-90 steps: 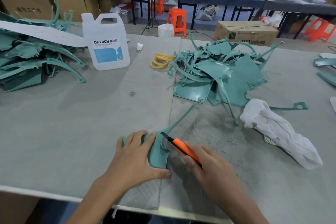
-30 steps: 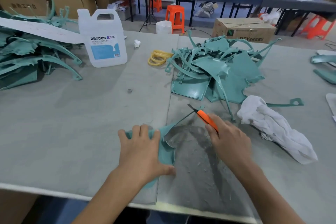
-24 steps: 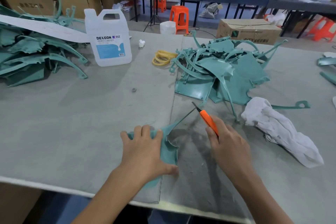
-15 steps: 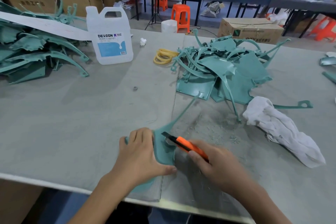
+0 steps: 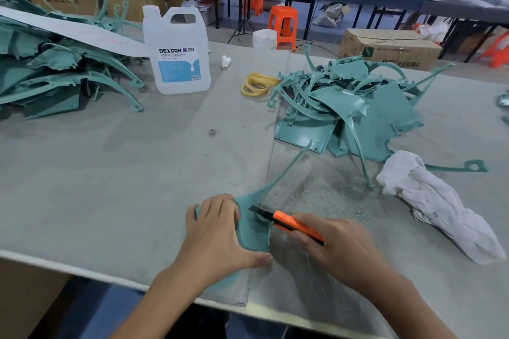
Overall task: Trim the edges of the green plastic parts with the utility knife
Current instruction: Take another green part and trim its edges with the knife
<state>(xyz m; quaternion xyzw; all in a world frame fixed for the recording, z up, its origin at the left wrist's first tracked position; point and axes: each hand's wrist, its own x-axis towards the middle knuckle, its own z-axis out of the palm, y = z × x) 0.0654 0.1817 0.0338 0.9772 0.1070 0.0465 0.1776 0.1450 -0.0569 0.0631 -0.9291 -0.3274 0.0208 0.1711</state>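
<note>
A green plastic part (image 5: 252,226) with a long thin arm reaching up and right lies near the table's front edge. My left hand (image 5: 217,237) presses flat on its left side, fingers spread over it. My right hand (image 5: 334,250) grips an orange utility knife (image 5: 292,224), its dark blade tip touching the part's right edge close to my left fingers. My right hand is blurred. Pale shavings (image 5: 330,195) lie scattered just right of the part.
A heap of green parts (image 5: 349,107) sits at centre right, another heap (image 5: 55,71) at far left. A white DEXCON jug (image 5: 177,49), yellow rings (image 5: 256,84), a white rag (image 5: 438,206) and a small ring (image 5: 212,131) lie on the grey table (image 5: 110,179).
One second ago the knife was far out along the part's thin arm; my right hand has drawn it back to the wide body near my left hand. My left hand stays pressing.
</note>
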